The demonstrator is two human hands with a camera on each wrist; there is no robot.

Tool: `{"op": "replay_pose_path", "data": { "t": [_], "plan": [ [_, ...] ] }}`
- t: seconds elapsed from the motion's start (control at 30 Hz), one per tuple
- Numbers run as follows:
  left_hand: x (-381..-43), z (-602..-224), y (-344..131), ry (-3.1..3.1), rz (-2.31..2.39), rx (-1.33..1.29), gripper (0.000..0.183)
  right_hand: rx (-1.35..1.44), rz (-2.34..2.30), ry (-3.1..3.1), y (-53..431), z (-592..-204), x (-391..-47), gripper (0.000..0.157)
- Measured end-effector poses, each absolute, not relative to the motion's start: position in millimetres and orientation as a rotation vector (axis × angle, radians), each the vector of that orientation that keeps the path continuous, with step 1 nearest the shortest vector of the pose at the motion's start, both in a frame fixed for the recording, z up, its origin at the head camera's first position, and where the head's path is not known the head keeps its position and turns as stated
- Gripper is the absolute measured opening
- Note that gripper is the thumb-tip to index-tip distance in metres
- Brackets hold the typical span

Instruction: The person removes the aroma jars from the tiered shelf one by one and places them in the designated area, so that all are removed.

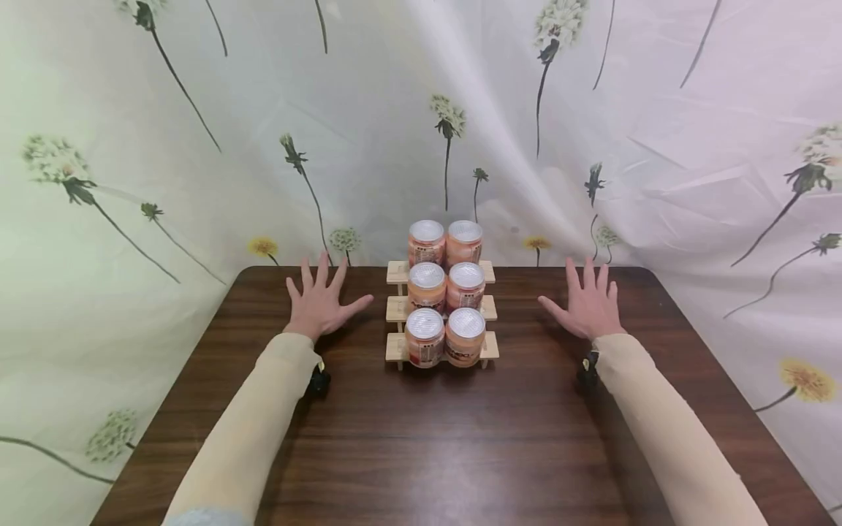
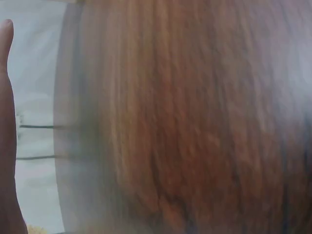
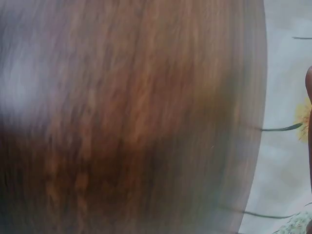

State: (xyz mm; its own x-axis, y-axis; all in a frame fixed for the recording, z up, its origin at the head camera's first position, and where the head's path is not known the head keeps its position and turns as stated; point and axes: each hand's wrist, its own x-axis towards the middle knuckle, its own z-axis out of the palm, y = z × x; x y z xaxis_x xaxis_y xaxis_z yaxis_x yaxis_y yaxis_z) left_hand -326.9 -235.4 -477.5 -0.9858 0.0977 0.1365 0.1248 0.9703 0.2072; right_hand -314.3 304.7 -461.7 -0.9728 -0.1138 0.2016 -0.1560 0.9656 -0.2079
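Six squat jars (image 1: pixel 427 297) stand upright on a stepped wooden rack (image 1: pixel 397 348), two side by side on each of its three levels. They look filled, so each is probably fairly weighty for its size. Their walls should be stiff and smooth, perhaps a little slippery; whether they are glass or plastic I cannot tell, so a knock deserves some caution. The pale, flat lids (image 1: pixel 425 324) offer a rim for fingertips, but the body just below is likely the surer hold, with thumb and fingers wrapped round from the outer side. The neighbours on each level stand so close that little finger room shows between them. The rack itself seems light and slim-legged; its bare plank ends, jutting out on both sides of the jars, would be the place to steady it.

Left of the rack and apart from it, the left hand (image 1: pixel 320 303) is spread wide and holds nothing, thumb pointing towards the planks. Right of the rack, also apart, the right hand (image 1: pixel 588 303) is likewise splayed and unladen. I cannot tell whether either palm touches the table (image 1: pixel 421 438). A small black device (image 1: pixel 319 382) sits at the left wrist, another (image 1: pixel 586 371) at the right. Behind the rack, past the table's far edge, hangs a pale sheet (image 1: pixel 381 161) printed with dandelions.
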Motion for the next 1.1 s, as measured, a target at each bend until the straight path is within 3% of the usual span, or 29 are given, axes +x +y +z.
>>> {"op": "replay_pose_path", "data": {
  "t": [0.4,0.7,1.1],
  "plan": [
    [-308.5,-473.3,-211.7,-2.892,-0.942,-0.259,0.091,0.436,0.384,-2.683,265.0,-443.2,-320.6,0.091],
    [-294.3,-470.5,-184.9,-2.667,-1.507,-0.391,0.061,0.542,0.724,-2.645,224.9,-410.1,-320.7,0.087],
    [-290.4,-473.2,-169.6,-2.528,-1.884,-0.535,0.051,0.636,1.016,-2.682,189.2,-374.2,-316.4,0.079]
  ]
}}
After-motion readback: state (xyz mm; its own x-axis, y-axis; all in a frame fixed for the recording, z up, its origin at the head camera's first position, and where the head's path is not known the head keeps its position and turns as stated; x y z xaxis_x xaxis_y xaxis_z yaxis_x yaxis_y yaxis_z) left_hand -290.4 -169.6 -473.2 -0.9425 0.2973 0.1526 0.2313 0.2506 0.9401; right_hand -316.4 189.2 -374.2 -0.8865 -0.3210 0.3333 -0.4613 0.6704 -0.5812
